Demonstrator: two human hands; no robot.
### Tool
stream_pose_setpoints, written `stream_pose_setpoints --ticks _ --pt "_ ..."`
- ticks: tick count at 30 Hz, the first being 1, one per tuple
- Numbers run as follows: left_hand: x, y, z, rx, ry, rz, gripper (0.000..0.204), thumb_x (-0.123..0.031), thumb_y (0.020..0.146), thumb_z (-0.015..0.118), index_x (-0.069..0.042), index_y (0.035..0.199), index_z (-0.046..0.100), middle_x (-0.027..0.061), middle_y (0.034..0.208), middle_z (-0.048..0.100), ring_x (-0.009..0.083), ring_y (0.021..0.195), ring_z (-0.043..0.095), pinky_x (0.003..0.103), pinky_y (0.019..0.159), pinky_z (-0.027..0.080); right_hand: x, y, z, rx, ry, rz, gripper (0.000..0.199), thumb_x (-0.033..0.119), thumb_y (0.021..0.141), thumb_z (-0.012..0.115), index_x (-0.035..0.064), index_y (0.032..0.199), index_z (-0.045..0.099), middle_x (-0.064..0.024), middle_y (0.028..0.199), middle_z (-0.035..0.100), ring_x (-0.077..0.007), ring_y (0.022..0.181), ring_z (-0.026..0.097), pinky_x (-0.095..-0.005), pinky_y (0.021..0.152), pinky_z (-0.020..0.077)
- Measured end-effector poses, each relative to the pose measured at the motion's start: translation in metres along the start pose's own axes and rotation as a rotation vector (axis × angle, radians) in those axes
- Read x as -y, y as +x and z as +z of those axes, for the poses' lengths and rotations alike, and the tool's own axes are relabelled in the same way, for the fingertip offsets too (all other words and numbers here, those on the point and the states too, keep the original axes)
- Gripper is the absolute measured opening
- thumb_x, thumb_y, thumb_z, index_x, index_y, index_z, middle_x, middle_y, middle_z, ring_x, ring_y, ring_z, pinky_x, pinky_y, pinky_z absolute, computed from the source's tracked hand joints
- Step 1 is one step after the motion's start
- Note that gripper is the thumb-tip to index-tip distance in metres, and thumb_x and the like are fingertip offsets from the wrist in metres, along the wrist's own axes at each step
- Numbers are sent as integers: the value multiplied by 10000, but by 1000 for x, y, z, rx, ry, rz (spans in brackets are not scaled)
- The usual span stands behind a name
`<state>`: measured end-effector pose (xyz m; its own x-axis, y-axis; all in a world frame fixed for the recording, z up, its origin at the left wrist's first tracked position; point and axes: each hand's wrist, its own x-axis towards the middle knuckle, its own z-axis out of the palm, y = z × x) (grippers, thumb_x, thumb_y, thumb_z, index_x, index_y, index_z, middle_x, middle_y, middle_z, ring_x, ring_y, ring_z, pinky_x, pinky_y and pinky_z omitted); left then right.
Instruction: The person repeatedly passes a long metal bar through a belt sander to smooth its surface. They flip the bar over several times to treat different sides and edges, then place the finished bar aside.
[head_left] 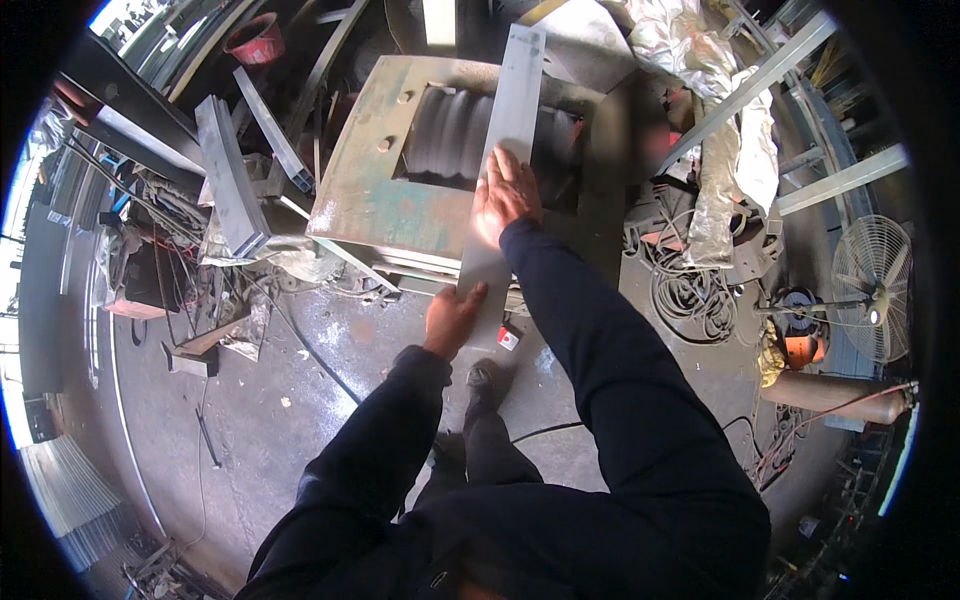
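A long flat grey metal bar (515, 85) lies across a worn tan-green machine housing (350, 185). Under it, a dark grooved roller or belt (450, 130) shows through the opening in the housing's top. My left hand (455, 320) is closed around the bar's near end, thumb on the upper face. Farther along, over the opening's near edge, my right hand (507, 197) lies palm down on the bar with its fingers stretched out flat. The bar's underside is hidden, so I cannot tell where it touches the roller.
Two metal profiles (228, 175) lean left of the machine, near a red bucket (255, 40). To the right are coiled cables (695, 300), crumpled silver sheeting (712, 200), a fan (872, 285) and a gas cylinder (835, 397). A small red-and-white box (508, 339) is below the bar.
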<state>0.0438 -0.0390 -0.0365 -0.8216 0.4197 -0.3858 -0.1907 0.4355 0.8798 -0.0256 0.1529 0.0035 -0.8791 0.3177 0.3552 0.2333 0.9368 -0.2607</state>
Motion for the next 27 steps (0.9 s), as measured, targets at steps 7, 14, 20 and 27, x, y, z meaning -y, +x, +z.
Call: stream_pose_setpoints --ticks 7,14,20,27 --pt "76 -90 -8 24 -63 -26 547 -478 865 658 68 859 625 243 755 663 342 713 674 424 619 503 48 -102 -17 -1 74 -4 540 231 910 473 -60 1364 444 -181 1495 354 -305 1386 335 -463 1158 223" --pt "150 -194 -35 18 -26 -84 507 -452 868 671 53 895 647 174 740 680 256 667 659 395 599 493 108 -208 -26 -69 129 -44 498 186 876 501 -75 1299 478 -200 1423 403 -346 1300 403 -490 1095 297" --pt "193 -243 -48 11 -112 -153 471 -425 863 688 43 909 658 169 752 689 237 685 670 379 613 510 141 -261 -33 1 180 -1 515 202 880 507 -64 1320 469 -184 1459 374 -330 1333 373 -483 1119 267" --pt "140 -210 -46 52 -115 -131 476 -442 876 669 33 866 638 149 697 676 227 620 664 364 561 504 118 -215 -39 -33 184 -35 512 202 878 515 -80 1303 471 -192 1410 415 -347 1308 391 -473 1120 270"
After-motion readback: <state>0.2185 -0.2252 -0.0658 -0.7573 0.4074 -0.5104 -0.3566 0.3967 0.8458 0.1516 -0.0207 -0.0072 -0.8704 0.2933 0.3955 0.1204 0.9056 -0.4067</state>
